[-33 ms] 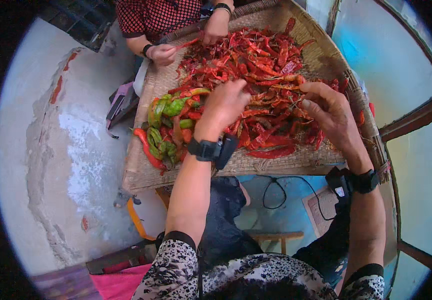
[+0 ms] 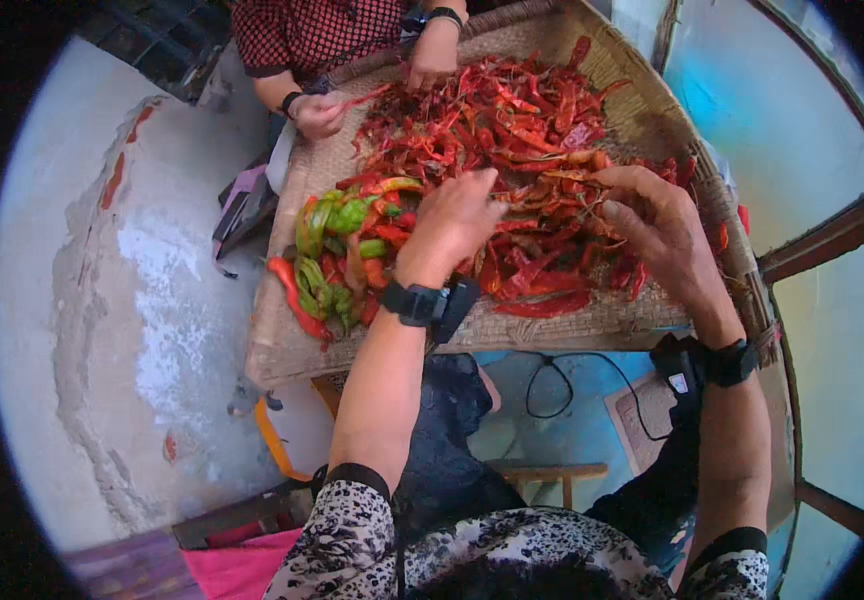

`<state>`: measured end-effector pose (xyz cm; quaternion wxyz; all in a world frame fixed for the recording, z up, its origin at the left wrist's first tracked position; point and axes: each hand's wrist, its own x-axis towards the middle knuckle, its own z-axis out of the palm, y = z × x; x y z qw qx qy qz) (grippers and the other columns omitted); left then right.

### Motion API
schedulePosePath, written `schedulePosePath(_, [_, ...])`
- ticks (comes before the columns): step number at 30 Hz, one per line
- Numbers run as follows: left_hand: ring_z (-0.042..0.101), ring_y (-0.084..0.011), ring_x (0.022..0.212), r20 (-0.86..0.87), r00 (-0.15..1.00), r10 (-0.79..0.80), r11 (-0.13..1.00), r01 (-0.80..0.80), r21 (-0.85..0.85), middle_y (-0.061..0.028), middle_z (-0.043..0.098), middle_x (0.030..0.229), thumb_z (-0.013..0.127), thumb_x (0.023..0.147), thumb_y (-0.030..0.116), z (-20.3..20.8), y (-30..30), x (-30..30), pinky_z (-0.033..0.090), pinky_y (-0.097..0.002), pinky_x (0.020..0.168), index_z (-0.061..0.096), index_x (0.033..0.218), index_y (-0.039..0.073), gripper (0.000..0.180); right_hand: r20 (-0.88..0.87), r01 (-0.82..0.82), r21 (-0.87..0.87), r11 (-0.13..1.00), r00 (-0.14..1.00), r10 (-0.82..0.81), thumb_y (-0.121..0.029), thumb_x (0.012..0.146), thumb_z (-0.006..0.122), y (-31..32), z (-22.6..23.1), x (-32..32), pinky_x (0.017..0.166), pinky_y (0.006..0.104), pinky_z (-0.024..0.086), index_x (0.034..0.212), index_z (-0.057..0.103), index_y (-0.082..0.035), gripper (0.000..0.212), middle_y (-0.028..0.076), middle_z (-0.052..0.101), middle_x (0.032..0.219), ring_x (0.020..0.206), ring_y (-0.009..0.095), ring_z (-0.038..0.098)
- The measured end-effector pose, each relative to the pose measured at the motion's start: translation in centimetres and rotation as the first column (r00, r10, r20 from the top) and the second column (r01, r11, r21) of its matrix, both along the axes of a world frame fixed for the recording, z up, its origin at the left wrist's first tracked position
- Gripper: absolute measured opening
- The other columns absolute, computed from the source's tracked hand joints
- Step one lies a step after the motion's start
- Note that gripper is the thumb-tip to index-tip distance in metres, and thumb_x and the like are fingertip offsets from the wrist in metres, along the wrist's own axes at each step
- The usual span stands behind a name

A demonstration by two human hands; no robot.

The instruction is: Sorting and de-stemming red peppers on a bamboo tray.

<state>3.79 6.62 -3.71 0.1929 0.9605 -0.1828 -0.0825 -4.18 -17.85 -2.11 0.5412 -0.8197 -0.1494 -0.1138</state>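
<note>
Left hand (image 2: 452, 222) is shifting slightly, grip unclear. Right hand (image 2: 660, 218), fingertips apart, is hovering over slender red peppers (image 2: 542, 120), nearer tan woven tray's (image 2: 652, 98) right edge.

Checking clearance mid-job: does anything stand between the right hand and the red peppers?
Nothing visible does. The right hand is right at the red peppers, though contact is hard to tell; the left hand is off to its left, not between.
</note>
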Motion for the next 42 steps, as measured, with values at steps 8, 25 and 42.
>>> schedulePosePath(8, [0.060, -0.0354, 0.094, -0.048, 0.997, -0.061, 0.996, 0.064, 0.066, -0.0169, 0.063, 0.101, 0.061, 0.085, 0.022, 0.3, -1.3, -0.8, 0.046, -0.0446, 0.082, 0.062, 0.096, 0.005, 0.020, -0.025, 0.000, -0.112, 0.994, 1.000, -0.003, -0.004, 0.084, 0.063, 0.1, 0.7, -0.5, 0.075, 0.0375, 0.049, 0.107, 0.061, -0.001, 0.024, 0.018, 0.064, 0.097, 0.082, 0.032, 0.064])
schedulePosePath(25, [0.058, -0.0093, 0.079, 0.043, 0.983, -0.180, 0.702, 0.159, -0.694, -0.0054, 0.061, 0.109, 0.066, 0.085, 0.004, 4.8, -3.9, -5.2, 0.050, -0.0240, 0.072, 0.054, 0.125, 0.005, 0.042, 0.114, 0.009, -0.272, 0.962, 0.993, 0.023, -0.010, 0.082, 0.066, 1.5, 0.1, -0.4, 0.077, 0.0405, 0.050, 0.115, 0.060, -0.005, 0.034, 0.018, 0.064, 0.096, 0.087, 0.036, 0.062])
schedulePosePath(42, [0.056, -0.0102, 0.063, -0.084, 0.971, -0.224, 0.840, 0.149, -0.522, -0.0058, 0.063, 0.069, 0.066, 0.086, 0.019, 3.0, -4.6, -4.6, 0.045, -0.0282, 0.059, 0.067, 0.101, 0.000, 0.024, -0.329, 0.101, 0.509, 0.855, 0.940, 0.084, -0.026, 0.091, 0.065, 1.0, 0.8, -1.0, 0.056, 0.0204, 0.039, 0.097, 0.063, -0.006, 0.021, -0.003, 0.058, 0.075, 0.064, 0.005, 0.050])
